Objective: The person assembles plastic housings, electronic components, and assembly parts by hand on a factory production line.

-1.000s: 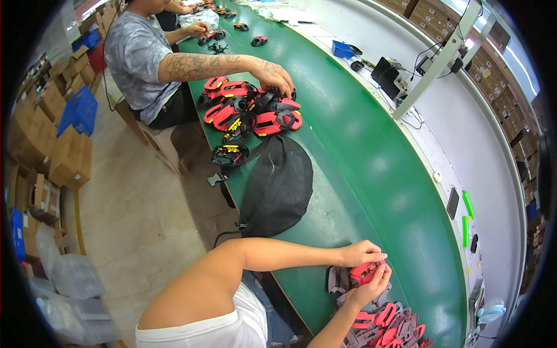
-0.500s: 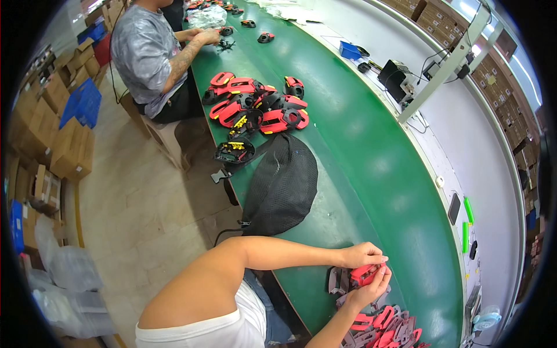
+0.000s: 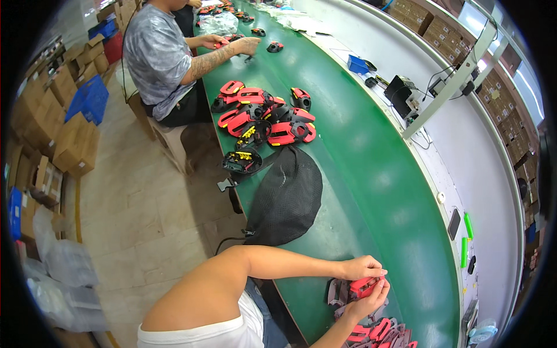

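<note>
Red plastic part (image 3: 361, 286), one: we find it raised just over the near end of the green bench (image 3: 371, 180), pinched between both of the person's bare hands. Left grip (image 3: 361, 269): narrow, fingers closed on the part from the far side. Right grip (image 3: 369, 301): narrow as well, fingers closed on it from the near side; the two sets of fingertips almost meet.

Loose red and grey parts (image 3: 380, 332), one heap: we record these on the bench just below the right grip, partly hidden by the forearm. Grey parts (image 3: 335, 292), several: beside the held part, to its left.

Mesh bag (image 3: 287, 197), black, one: lying at the bench's left edge. Red-and-black assemblies (image 3: 293, 132), one cluster, some with yellow pieces: directly beyond the bag.

Co-worker (image 3: 156, 55), grey patterned shirt: seated farther along, both hands at a small red piece (image 3: 221, 44).

Right-hand ledge: we count a dark phone (image 3: 454, 224), two bright green pieces (image 3: 467, 225) and a small blue bin (image 3: 357, 65).
</note>
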A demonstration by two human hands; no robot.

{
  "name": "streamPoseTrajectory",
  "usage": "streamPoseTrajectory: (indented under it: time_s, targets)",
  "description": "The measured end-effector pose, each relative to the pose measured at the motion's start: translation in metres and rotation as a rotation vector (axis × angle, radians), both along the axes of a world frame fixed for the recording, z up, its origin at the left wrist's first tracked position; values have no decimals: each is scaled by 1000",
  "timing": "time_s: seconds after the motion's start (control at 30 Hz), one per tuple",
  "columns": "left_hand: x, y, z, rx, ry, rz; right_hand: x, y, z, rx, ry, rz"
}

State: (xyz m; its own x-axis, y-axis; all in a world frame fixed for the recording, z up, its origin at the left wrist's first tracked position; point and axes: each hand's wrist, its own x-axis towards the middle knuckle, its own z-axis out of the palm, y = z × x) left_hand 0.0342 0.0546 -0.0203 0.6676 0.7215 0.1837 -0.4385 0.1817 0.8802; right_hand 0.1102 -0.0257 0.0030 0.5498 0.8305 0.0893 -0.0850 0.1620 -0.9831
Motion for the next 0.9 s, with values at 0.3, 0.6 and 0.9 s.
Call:
streamPoseTrajectory:
  time_s: [0.3, 0.6, 0.9]
  targets:
    - [-1, 1, -2, 16, 18, 3, -6, 2, 5, -11, -21, 2]
    - [-66, 31, 49, 207, 362, 555, 0, 4, 2, 12, 80, -16]
    - [-280, 138, 115, 291, 315, 1658, 6, 4, -4, 31, 108, 34]
